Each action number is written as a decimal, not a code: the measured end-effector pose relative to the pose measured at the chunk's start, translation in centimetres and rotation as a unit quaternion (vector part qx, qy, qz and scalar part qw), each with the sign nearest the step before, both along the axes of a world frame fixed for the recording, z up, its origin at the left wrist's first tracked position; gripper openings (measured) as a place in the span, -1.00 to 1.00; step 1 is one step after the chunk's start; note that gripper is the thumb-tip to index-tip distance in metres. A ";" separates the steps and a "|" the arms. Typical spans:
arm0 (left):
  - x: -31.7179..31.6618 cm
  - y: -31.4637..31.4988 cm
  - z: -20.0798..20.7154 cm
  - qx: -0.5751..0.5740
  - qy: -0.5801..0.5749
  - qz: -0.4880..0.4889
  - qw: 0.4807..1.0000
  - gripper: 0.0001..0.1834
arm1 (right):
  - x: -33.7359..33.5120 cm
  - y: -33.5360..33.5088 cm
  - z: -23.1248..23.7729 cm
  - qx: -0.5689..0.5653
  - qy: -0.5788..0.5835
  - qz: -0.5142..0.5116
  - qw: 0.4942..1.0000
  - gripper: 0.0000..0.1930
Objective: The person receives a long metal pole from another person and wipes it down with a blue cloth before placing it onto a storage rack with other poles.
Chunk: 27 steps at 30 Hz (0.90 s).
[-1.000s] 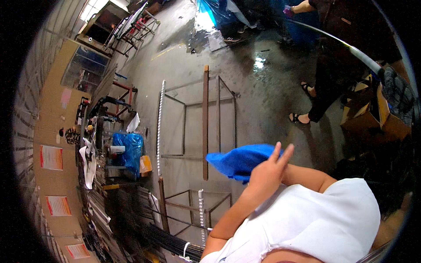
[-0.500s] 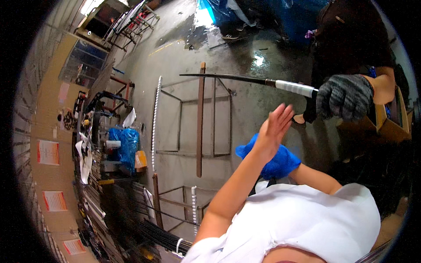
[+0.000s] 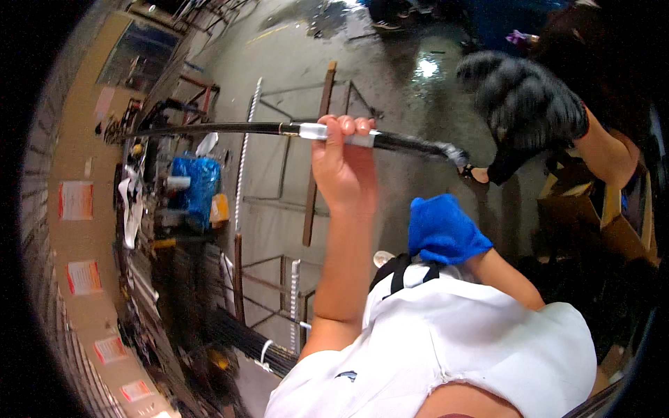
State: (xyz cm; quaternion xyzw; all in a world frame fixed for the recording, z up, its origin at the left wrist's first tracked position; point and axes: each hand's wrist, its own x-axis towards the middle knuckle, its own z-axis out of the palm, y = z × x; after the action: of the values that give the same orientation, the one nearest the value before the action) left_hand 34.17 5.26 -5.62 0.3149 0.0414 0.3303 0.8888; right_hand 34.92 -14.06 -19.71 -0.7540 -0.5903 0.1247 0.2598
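Overhead, my left hand [image 3: 339,167] is closed around a long black rod [image 3: 230,128] at its silver band, while my right hand [image 3: 440,230], blue-gloved, holds nothing I can confirm.

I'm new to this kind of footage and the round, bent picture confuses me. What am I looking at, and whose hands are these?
There is no machine here. A person wears a wide fisheye camera on the head, looking down, so straight edges curve toward the rim. The arms coming up from the bottom, out of a white shirt, appear to be the person's own.

The left hand is bare and closed around a long black rod, gripping it at a silver band. The right hand is covered in something blue, a glove or a cloth, and I cannot tell whether it holds anything. The black-gloved hand at the upper right is someone else's, close to the rod's far end.

Below is a wet concrete floor with metal frames lying on it, a blue bag on the left and a cardboard box on the right.
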 end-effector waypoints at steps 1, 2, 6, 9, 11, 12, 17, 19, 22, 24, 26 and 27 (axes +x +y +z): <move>-1.7 1.5 -0.9 0.048 0.053 0.024 0.997 -0.83 | 1.1 0.9 2.3 -0.049 -0.056 0.049 0.996 -0.69; -3.3 2.4 -1.4 0.094 0.107 0.046 0.989 -0.82 | 1.4 2.4 4.7 -0.185 -0.082 0.047 0.978 -0.73; -9.0 3.2 -3.2 0.238 0.347 0.106 0.901 -0.70 | 3.2 5.7 3.0 0.056 -0.155 0.000 0.986 -0.76; -12.1 3.2 -6.3 0.354 0.410 0.176 0.822 -0.65 | 1.2 11.1 8.4 0.014 0.002 0.012 1.000 -0.75; -12.6 2.9 -6.1 0.411 0.468 0.212 0.753 -0.67 | -0.8 14.2 11.0 -0.025 0.098 0.013 0.995 -0.74; -13.0 3.5 -7.4 0.365 0.424 0.194 0.806 -0.67 | -2.9 15.7 7.3 0.104 0.308 0.034 0.945 -0.75; -16.3 6.5 -5.6 0.021 0.292 0.089 0.952 -0.71 | -8.8 17.8 7.5 -0.117 0.868 0.005 0.483 -0.80; -17.3 8.1 -4.1 0.130 0.388 0.139 0.902 -0.69 | -9.5 17.7 4.7 -0.199 0.919 0.132 0.313 -0.81; -18.6 9.8 -1.6 0.042 0.375 0.191 0.906 -0.69 | -10.1 17.7 5.2 -0.253 0.861 0.240 0.370 -0.79; -21.0 11.3 -1.7 0.073 0.378 0.260 0.886 -0.72 | -9.7 17.5 5.8 -0.157 0.742 0.280 0.588 -0.82; -22.5 12.1 -1.0 0.091 0.377 0.290 0.875 -0.80 | -9.2 17.9 3.1 0.054 0.500 0.304 0.809 -0.81; -22.8 11.8 -1.1 0.128 0.444 0.286 0.839 -0.81 | -9.3 18.8 2.2 0.089 0.510 0.247 0.819 -0.83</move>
State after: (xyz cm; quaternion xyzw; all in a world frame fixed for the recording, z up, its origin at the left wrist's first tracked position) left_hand 11.32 17.09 -6.68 0.5131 0.4774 0.3966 0.5929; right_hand 25.66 4.72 -17.48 -0.3849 -0.5483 0.4989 0.5499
